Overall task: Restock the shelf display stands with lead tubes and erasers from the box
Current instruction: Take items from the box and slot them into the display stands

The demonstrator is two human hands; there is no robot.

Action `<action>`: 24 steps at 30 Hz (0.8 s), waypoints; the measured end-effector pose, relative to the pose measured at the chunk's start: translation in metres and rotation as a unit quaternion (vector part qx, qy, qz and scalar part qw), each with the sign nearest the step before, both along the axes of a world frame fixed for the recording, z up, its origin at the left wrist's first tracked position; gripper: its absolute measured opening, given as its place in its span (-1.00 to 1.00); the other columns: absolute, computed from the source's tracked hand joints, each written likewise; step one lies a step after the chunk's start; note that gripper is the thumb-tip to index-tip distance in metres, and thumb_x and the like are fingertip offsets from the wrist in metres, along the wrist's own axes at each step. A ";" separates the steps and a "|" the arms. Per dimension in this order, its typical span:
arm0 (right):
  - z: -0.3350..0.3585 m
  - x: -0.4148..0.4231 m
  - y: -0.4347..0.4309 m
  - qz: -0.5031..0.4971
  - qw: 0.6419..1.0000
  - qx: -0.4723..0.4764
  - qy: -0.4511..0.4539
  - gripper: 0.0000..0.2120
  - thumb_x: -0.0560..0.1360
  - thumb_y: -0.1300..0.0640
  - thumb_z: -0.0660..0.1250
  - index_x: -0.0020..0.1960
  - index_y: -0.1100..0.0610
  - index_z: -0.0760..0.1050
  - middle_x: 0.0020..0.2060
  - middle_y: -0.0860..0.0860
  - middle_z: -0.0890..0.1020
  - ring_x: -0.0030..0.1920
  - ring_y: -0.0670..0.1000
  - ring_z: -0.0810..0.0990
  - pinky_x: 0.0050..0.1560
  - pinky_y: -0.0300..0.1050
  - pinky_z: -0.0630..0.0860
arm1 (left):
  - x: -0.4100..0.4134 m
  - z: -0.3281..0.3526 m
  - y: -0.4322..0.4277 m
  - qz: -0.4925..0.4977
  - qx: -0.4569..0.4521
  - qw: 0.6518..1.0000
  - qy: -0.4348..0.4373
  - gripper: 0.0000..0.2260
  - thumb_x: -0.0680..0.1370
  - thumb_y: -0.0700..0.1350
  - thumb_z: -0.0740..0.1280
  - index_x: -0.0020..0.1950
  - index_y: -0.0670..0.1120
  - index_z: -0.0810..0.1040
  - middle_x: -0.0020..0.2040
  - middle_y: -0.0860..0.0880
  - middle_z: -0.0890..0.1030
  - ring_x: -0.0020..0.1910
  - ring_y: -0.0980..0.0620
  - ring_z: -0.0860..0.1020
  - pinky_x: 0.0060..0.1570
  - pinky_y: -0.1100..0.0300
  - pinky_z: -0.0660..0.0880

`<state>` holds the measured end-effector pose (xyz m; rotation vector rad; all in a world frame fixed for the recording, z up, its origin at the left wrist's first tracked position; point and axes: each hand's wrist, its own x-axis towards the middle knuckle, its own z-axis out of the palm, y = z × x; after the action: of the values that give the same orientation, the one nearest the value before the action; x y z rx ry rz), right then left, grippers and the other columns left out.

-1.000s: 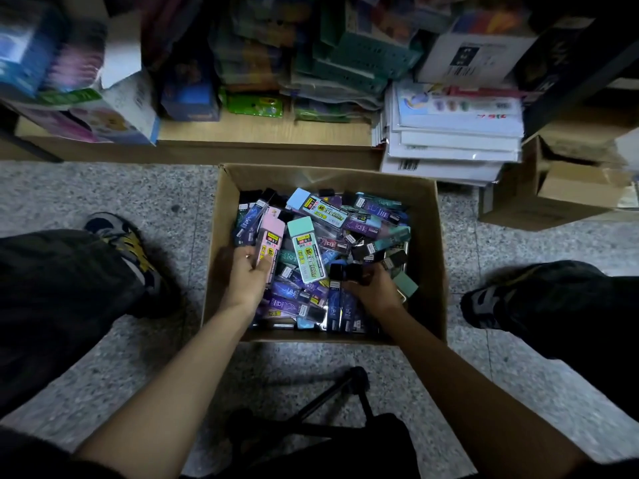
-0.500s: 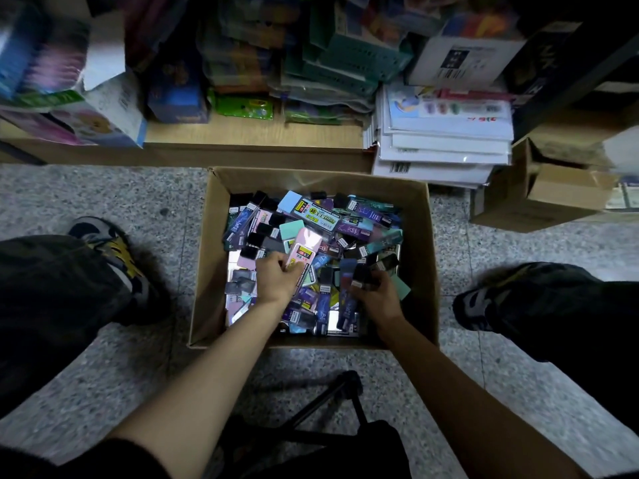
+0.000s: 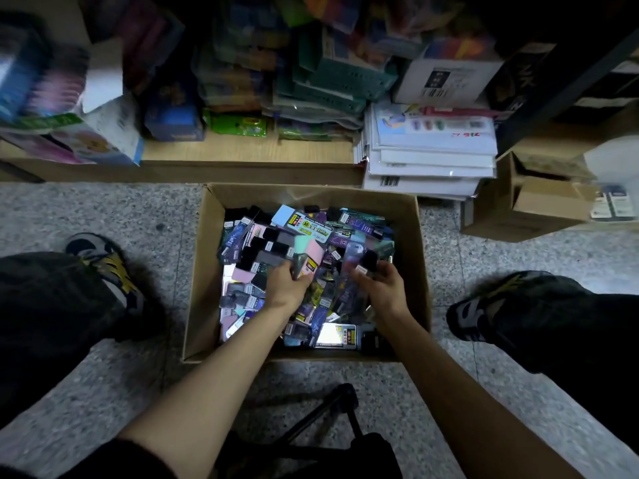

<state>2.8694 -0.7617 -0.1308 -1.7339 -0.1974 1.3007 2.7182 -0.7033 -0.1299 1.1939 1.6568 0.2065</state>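
Above a black folding stand [image 3: 325,423] lying on the floor between the knees, two bare forearms reach into an open brown cardboard box [image 3: 202,271], which sits on the floor just in front of a low light wooden shelf [image 3: 242,152]. The box holds a loose heap of lead tubes and erasers [image 3: 249,299]: slim purple, blue and teal packs with white stickers, black and grey blocks, and pastel pink and mint slabs, lying crisscross at all angles. The left hand [image 3: 287,288] has its fingers curled round a pink eraser with a yellow label [image 3: 313,259], which is tilted up out of the heap near the middle. The right hand [image 3: 383,288], just beside it, has its fingers curled round a dark purple lead tube pack [image 3: 354,271] with a black end. At the far side of the heap lies a pale blue eraser with a yellow-green band [image 3: 297,221]. The print on the labels is too small to read, the fingertips are partly buried among the packs, and the near side of the heap is hidden behind the arms. The speckled grey stone floor [image 3: 103,209] bears grey and yellow shoes [image 3: 103,267], one on each side of the box, under dark trouser legs. The shelf carries dim, blurred goods: a stack of flat white packets [image 3: 428,157], teal plastic baskets [image 3: 345,81] and coloured cartons. A smaller open cardboard carton [image 3: 539,205] sits on the floor to the right
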 end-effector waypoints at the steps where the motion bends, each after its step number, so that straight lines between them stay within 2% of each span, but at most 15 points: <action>1: 0.008 0.000 0.005 0.005 1.000 0.015 0.008 -0.76 0.41 0.36 0.42 0.05 0.25 0.48 -0.11 0.15 0.64 -0.22 -0.02 0.64 -0.14 -0.11 0.60 | -0.003 0.003 -0.002 -0.016 -0.009 0.999 -0.028 -0.69 0.54 -0.11 0.34 0.22 -0.22 0.44 0.17 -0.19 0.55 0.11 -0.11 0.53 0.10 0.11 0.46; 3: 0.025 -0.002 0.013 0.031 0.998 0.048 0.033 -0.79 0.40 0.37 0.41 0.02 0.26 0.52 -0.11 0.20 0.64 -0.18 0.06 0.61 -0.02 0.03 0.56 | -0.006 0.013 -0.007 -0.029 -0.048 0.993 -0.101 -0.57 0.57 -0.07 0.29 0.39 -0.19 0.31 0.33 -0.14 0.46 0.30 -0.11 0.44 0.31 0.02 0.35; 5: 0.042 -0.006 0.019 0.069 0.994 0.073 0.050 -0.83 0.40 0.35 0.42 -0.02 0.22 0.54 -0.12 0.18 0.65 -0.18 0.06 0.61 -0.04 0.03 0.55 | -0.004 0.028 -0.008 -0.002 -0.075 0.981 -0.179 -0.54 0.59 -0.05 0.25 0.45 -0.15 0.24 0.40 -0.09 0.40 0.35 -0.07 0.39 0.36 0.04 0.29; 6: 0.051 -0.008 0.021 0.084 0.992 0.084 0.053 -0.85 0.39 0.32 0.43 -0.05 0.20 0.57 -0.15 0.15 0.66 -0.20 0.05 0.62 -0.11 -0.01 0.57 | -0.003 0.037 -0.008 0.029 -0.085 0.971 -0.220 -0.58 0.59 -0.08 0.25 0.43 -0.12 0.28 0.35 -0.09 0.46 0.28 -0.08 0.45 0.27 0.07 0.35; 8: 0.066 -0.012 0.024 0.084 0.989 0.098 0.065 -0.88 0.39 0.28 0.44 -0.09 0.19 0.58 -0.20 0.12 0.67 -0.25 0.05 0.63 -0.21 -0.08 0.56 | 0.002 0.058 -0.005 0.090 -0.110 0.945 -0.294 -0.66 0.58 -0.09 0.25 0.35 -0.06 0.37 0.11 -0.05 0.62 0.02 -0.06 0.60 0.02 0.05 0.48; 9: 0.074 -0.014 0.025 0.075 0.990 0.099 0.074 -0.84 0.40 0.27 0.44 -0.04 0.22 0.57 -0.18 0.15 0.66 -0.22 0.09 0.63 -0.17 -0.04 0.56 | 0.003 0.068 -0.004 0.096 -0.106 0.938 -0.316 -0.69 0.57 -0.06 0.27 0.31 -0.02 0.41 -0.01 0.01 0.66 -0.08 0.00 0.62 -0.05 0.06 0.50; 10: 0.083 -0.015 0.026 0.070 0.990 0.098 0.073 -0.77 0.40 0.25 0.44 0.04 0.26 0.53 -0.12 0.19 0.65 -0.18 0.12 0.62 -0.10 0.03 0.56 | 0.003 0.076 -0.004 0.085 -0.087 0.936 -0.330 -0.68 0.53 0.00 0.31 0.26 0.00 0.44 -0.05 0.05 0.67 -0.10 0.04 0.63 -0.04 0.07 0.51; 12: 0.101 -0.017 0.030 0.070 0.991 0.105 0.048 -0.66 0.40 0.22 0.46 0.12 0.27 0.46 -0.04 0.24 0.64 -0.14 0.14 0.62 -0.02 0.11 0.57 | 0.001 0.089 -0.005 0.030 -0.028 0.945 -0.325 -0.53 0.40 0.06 0.41 0.26 -0.04 0.45 0.02 0.01 0.66 0.04 0.02 0.61 0.08 0.09 0.50; 14: 0.119 -0.018 0.033 0.073 0.989 0.125 0.033 -0.65 0.40 0.22 0.46 0.11 0.25 0.42 -0.05 0.23 0.65 -0.18 0.10 0.65 -0.12 0.02 0.61 | 0.000 0.103 -0.003 -0.023 0.026 0.956 -0.291 -0.50 0.37 -0.04 0.48 0.24 -0.12 0.42 0.07 -0.08 0.63 0.10 -0.05 0.58 0.14 0.08 0.48; 16: 0.136 -0.021 0.034 0.082 0.986 0.142 0.028 -0.68 0.42 0.24 0.45 0.10 0.25 0.41 -0.05 0.22 0.65 -0.20 0.09 0.67 -0.17 -0.01 0.62 | -0.001 0.114 0.001 -0.045 0.053 0.959 -0.276 -0.60 0.41 -0.16 0.48 0.17 -0.07 0.41 0.03 -0.07 0.62 0.01 -0.01 0.59 0.07 0.10 0.50; 18: 0.151 -0.023 0.035 0.094 0.983 0.155 0.027 -0.72 0.47 0.23 0.39 0.11 0.25 0.39 0.00 0.25 0.63 -0.13 0.13 0.65 -0.06 0.06 0.61 | -0.003 0.128 0.004 -0.066 0.073 0.956 -0.276 -0.66 0.42 -0.19 0.46 0.08 0.04 0.40 -0.05 0.01 0.61 -0.11 0.11 0.58 -0.07 0.23 0.54; 20: 0.167 -0.023 0.036 0.110 0.978 0.173 0.033 -0.86 0.56 0.21 0.27 0.09 0.23 0.41 -0.03 0.21 0.62 -0.15 0.09 0.62 -0.05 0.03 0.57 | -0.006 0.142 0.008 -0.063 0.092 0.954 -0.280 -0.69 0.43 -0.19 0.46 0.03 0.05 0.41 -0.08 0.02 0.62 -0.19 0.16 0.59 -0.20 0.31 0.54; 21: 0.176 -0.022 0.037 0.120 0.976 0.182 0.026 -0.92 0.59 0.20 0.21 0.05 0.20 0.43 -0.07 0.17 0.61 -0.15 0.07 0.61 -0.05 0.01 0.56 | -0.008 0.150 0.010 -0.060 0.102 0.952 -0.283 -0.69 0.43 -0.18 0.46 0.05 0.04 0.43 -0.07 0.02 0.62 -0.19 0.16 0.59 -0.22 0.33 0.52; 24: 0.207 -0.020 0.040 0.140 0.965 0.216 -0.052 -0.91 0.61 0.20 0.17 -0.02 0.11 0.44 -0.13 0.14 0.58 -0.14 0.09 0.57 -0.03 0.05 0.53 | -0.012 0.181 0.017 -0.064 0.130 0.939 -0.313 -0.67 0.45 -0.19 0.44 0.15 -0.01 0.45 -0.05 0.05 0.64 -0.19 0.20 0.60 -0.26 0.41 0.48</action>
<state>2.8499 -0.7215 0.0762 -1.4297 -0.7536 1.2501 2.7062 -0.6866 0.0512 1.2573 1.0097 0.6670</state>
